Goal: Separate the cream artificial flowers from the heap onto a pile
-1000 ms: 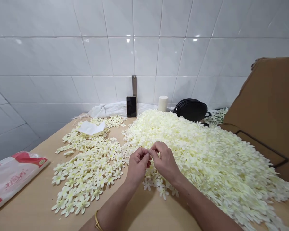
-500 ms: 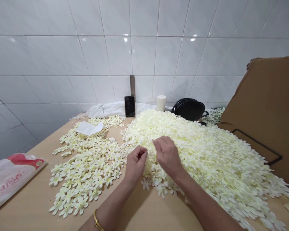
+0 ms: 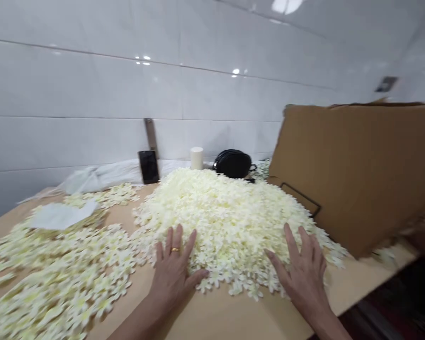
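A large heap of pale cream artificial flower heads (image 3: 226,208) lies on the table in front of me. My left hand (image 3: 172,269), with a gold ring on one finger, rests palm down at the heap's near left edge, fingers spread. At the near right edge, my right hand (image 3: 302,271) is also spread, its fingertips against the blossoms. Neither hand grips anything. Farther left, a flatter spread of similar yellowish flowers (image 3: 71,288) covers the table, with a white sheet of paper (image 3: 62,215) lying on part of it.
Along the tiled wall stand a phone (image 3: 148,166), a white cylinder (image 3: 197,158) and a black pouch (image 3: 233,164). White plastic sheeting (image 3: 102,175) lies behind. A cardboard box (image 3: 350,165) blocks the right, with a dark wire frame (image 3: 301,196) before it. The table edge (image 3: 368,295) shows at lower right.
The view has swung to the right. My hands were close together with fingers pinched; now they are apart and spread at the heap's two sides, the right one farther right.
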Motion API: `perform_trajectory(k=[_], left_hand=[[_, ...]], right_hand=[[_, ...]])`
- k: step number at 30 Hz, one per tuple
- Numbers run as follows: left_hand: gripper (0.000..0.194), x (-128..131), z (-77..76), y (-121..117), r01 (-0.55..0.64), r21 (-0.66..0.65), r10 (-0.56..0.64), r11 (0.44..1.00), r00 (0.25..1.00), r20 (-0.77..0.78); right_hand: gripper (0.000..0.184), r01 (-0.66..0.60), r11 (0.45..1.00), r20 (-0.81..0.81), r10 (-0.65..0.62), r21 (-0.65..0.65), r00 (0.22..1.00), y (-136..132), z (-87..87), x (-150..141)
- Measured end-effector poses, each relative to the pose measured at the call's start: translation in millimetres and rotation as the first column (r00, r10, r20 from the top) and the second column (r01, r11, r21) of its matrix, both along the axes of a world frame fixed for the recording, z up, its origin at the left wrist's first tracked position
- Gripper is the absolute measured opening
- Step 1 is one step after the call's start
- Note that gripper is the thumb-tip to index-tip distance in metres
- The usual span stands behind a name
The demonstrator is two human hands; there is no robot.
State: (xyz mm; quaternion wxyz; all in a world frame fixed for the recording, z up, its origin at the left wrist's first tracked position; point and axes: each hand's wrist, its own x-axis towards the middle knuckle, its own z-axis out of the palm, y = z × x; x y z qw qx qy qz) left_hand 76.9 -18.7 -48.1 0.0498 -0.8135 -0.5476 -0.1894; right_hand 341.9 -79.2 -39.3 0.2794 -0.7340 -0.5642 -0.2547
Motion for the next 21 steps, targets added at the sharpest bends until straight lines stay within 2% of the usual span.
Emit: perform_trajectory(k=[3, 6, 11, 14, 17, 21], left_hand=[[0.066, 11, 0.1, 10, -0.044, 0.020, 0.044, 0.999, 0.999, -0.011], [0.064, 21, 2.0, 18, -0.056, 0.041, 0.056, 0.998, 0.998, -0.012], [0.062, 33, 6.8, 27, -0.073, 0.049, 0.075, 0.996, 0.997, -0.034], [0.062, 36, 11.8, 27, -0.089, 0.034, 0.090, 0.996, 0.995, -0.036], [0.064, 32, 17.4, 24, -0.090, 0.002, 0.090, 0.996, 0.995, -0.034], [0.068, 20, 23.9, 12, -0.054, 0.009, 0.054, 0.999, 0.998, -0.043]], right_hand=[[0.065, 0.092, 0.986, -0.135, -0.112, -0.142, 0.985, -2, -14.8, 19], [0.065, 0.106, 0.963, -0.270, -0.174, -0.247, 0.947, 9, -18.9, 27], [0.067, 0.045, 0.944, -0.358, -0.168, -0.327, 0.918, 30, -10.7, 31], [0.070, -0.011, 0.930, -0.396, -0.147, -0.368, 0.906, 31, -2.7, 32], [0.072, -0.051, 0.932, -0.427, -0.115, -0.359, 0.897, 21, 4.7, 34], [0.068, 0.010, 0.978, -0.367, -0.087, -0.208, 0.926, 0, 9.0, 45]])
